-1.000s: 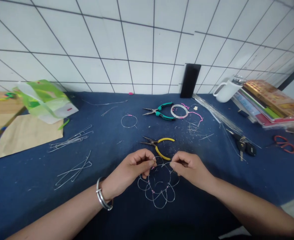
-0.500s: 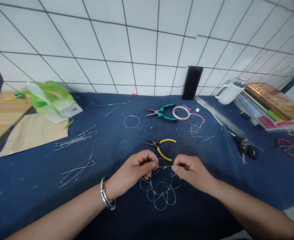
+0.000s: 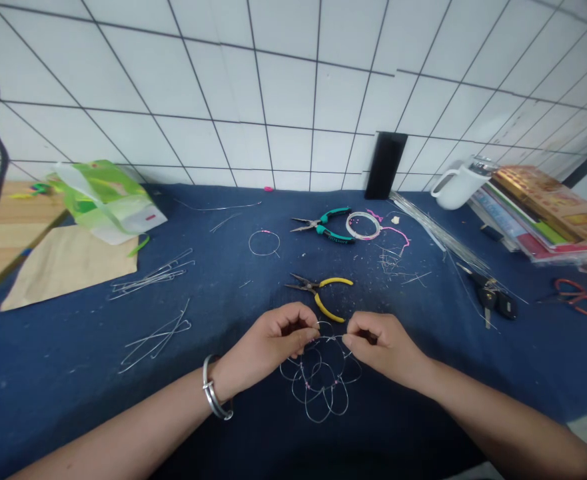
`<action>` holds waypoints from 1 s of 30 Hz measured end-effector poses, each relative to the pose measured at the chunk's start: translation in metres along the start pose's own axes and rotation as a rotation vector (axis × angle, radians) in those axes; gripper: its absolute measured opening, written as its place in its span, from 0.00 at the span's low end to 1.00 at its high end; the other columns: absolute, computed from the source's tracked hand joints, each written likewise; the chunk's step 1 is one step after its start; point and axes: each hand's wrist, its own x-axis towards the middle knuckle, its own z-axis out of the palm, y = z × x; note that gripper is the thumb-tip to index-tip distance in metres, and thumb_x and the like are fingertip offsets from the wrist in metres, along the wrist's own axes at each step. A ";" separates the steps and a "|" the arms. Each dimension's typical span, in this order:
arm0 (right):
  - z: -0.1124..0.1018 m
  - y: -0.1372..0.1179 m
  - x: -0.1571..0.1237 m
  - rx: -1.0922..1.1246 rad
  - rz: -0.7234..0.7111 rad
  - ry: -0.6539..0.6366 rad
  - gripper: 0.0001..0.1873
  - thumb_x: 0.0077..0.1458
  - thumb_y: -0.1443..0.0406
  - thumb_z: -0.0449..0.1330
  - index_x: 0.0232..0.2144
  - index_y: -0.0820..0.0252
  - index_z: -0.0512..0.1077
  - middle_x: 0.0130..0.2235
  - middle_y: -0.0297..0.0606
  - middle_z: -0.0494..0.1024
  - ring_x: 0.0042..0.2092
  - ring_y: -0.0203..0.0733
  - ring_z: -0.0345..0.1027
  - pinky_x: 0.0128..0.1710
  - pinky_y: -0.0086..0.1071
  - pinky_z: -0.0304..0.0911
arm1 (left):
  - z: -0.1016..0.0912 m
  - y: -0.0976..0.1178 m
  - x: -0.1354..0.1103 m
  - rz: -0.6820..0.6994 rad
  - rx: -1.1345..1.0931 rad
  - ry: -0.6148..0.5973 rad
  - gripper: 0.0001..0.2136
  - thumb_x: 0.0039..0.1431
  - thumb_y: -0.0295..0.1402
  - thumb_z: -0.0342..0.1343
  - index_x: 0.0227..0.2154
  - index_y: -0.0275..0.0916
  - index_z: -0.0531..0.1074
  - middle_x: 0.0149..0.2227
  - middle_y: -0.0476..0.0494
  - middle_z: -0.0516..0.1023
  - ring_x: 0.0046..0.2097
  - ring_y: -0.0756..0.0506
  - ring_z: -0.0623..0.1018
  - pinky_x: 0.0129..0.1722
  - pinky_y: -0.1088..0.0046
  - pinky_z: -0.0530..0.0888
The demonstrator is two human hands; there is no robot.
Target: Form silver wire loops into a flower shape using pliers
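Wire flower (image 3: pixel 323 389), its far edge in 2 separate pinches by left fingers (image 3: pixel 303 337) and right fingers (image 3: pixel 357 344).

A flower-shaped frame of thin silvery wire (image 3: pixel 324 390) is held between the fingertips of the left hand (image 3: pixel 278 343) and right hand (image 3: pixel 387 347), at its upper edge. Open, rounded petal loops overlap around a roughly circular ring. Small pink beads (image 3: pixel 308 385) dot the ring. The loops spread below the fingers, against dark blue; whether they touch anything underneath is unclear.
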 end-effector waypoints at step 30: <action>-0.002 0.010 -0.002 0.419 0.080 -0.006 0.10 0.54 0.62 0.53 0.24 0.61 0.63 0.23 0.29 0.65 0.24 0.30 0.60 0.25 0.26 0.59 | -0.005 0.005 -0.002 0.197 0.237 -0.019 0.08 0.56 0.25 0.48 0.30 0.36 0.72 0.41 0.43 0.69 0.40 0.48 0.70 0.36 0.72 0.68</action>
